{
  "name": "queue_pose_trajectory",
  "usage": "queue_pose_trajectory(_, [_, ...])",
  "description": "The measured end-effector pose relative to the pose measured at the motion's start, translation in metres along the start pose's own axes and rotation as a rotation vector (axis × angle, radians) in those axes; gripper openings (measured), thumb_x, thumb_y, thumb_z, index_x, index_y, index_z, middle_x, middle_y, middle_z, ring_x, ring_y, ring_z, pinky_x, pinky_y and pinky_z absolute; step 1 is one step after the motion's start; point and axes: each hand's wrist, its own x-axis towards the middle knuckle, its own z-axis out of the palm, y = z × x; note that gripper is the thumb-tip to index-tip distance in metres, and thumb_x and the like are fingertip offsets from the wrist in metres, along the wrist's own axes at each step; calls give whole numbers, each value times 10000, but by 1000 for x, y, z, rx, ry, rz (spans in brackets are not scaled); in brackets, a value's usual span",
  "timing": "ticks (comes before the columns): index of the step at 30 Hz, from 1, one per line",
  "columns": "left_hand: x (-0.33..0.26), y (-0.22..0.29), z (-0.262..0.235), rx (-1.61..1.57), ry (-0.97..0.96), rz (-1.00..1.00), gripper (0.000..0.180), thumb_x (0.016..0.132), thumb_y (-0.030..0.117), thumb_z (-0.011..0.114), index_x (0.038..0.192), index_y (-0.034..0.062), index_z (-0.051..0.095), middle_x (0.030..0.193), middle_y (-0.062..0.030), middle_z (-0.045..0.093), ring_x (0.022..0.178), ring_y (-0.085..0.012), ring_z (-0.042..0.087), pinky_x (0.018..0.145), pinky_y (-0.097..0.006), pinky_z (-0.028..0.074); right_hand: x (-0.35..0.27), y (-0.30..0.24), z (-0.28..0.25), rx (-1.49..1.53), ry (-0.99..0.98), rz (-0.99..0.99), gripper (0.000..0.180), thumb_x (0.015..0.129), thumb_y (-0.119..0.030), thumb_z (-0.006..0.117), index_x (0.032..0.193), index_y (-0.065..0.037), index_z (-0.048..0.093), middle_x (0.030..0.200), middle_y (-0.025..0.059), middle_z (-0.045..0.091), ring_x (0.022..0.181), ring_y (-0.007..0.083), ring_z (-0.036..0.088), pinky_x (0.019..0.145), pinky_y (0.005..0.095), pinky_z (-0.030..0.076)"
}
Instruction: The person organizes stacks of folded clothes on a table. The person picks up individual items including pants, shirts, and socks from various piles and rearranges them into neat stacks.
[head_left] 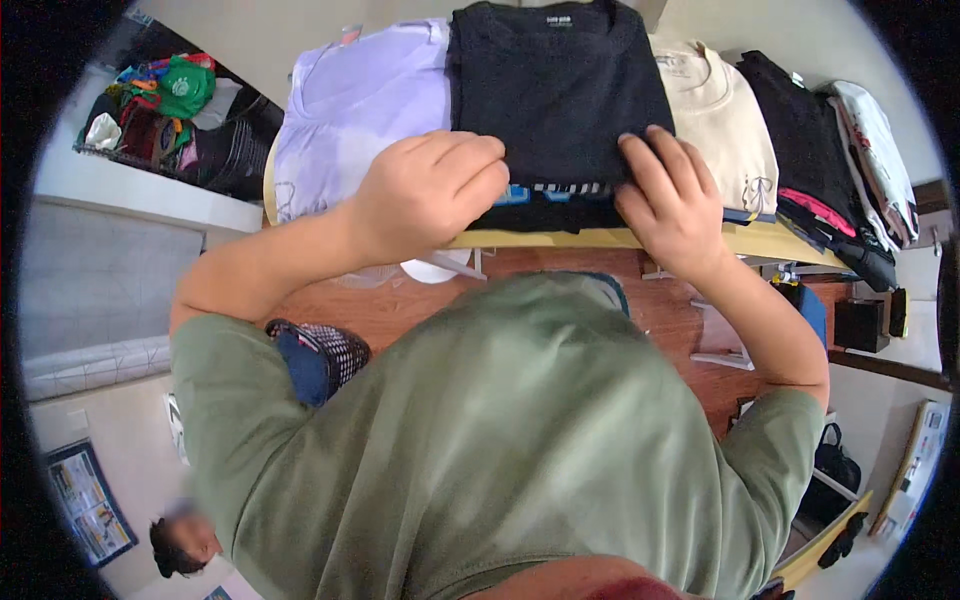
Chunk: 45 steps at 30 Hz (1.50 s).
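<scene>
While folded black shirt (560, 95) lay at twelve o'clock on bench (745, 240), left hand (432, 190) met seven-o'clock corner, fingers curled tight, grip hidden; right hand (675, 200) at five, fingers half-bent, hold unclear.

Free room above black shirt (560, 95), lavender shirt (365, 95) and cream shirt (715, 125) close alongside.

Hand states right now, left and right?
Left hand: curled at the black shirt's near left corner; grip can't be told.
Right hand: fingers bent at its near right corner; grip can't be told.
</scene>
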Motion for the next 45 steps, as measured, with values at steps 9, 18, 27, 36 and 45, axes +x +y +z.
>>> queue_pose_trajectory(9, [11,-11,-15,-268,-256,85,253,785,218,725,916,25,628,1068,-147,665,984,-327,660,819,-419,534,-2,-4,-6,53,-193,-247,277,713,-291,614,849,-61,684,1102,129,587,1119,339,568,1064,566,413])
queue_pose_trajectory(18, [84,-70,51,-111,-556,-333,821,852,658,604,1519,222,401,1630,-128,262,1439,-494,281,1146,-643,225,-6,2,-26,181,-202,-98,171,718,-193,676,848,-92,631,1155,132,615,1165,326,585,1079,587,401])
queue_pose_trajectory(27, [120,-95,39,-271,-798,-521,669,940,559,567,1462,145,501,1533,-166,443,1416,-357,415,1154,-573,266,-112,169,-102,139,-356,680,499,668,-8,694,1161,-79,677,1293,110,642,1212,331,586,1038,422,472])
queue_pose_trajectory(36, [253,-48,103,-1233,-389,-825,499,1046,403,465,1263,-17,626,1224,-125,683,1108,-236,668,960,-351,508,-170,198,-88,26,-421,465,474,761,-232,760,1224,-188,671,1405,7,586,1235,274,567,990,438,484])
queue_pose_trajectory(45, [347,-15,214,-2019,-671,-1297,715,1015,570,416,1351,-55,498,1295,-196,636,1104,-326,671,968,-428,547,-193,235,-87,846,202,1066,256,998,-162,595,1163,33,615,922,-2,633,857,69,541,762,231,469])
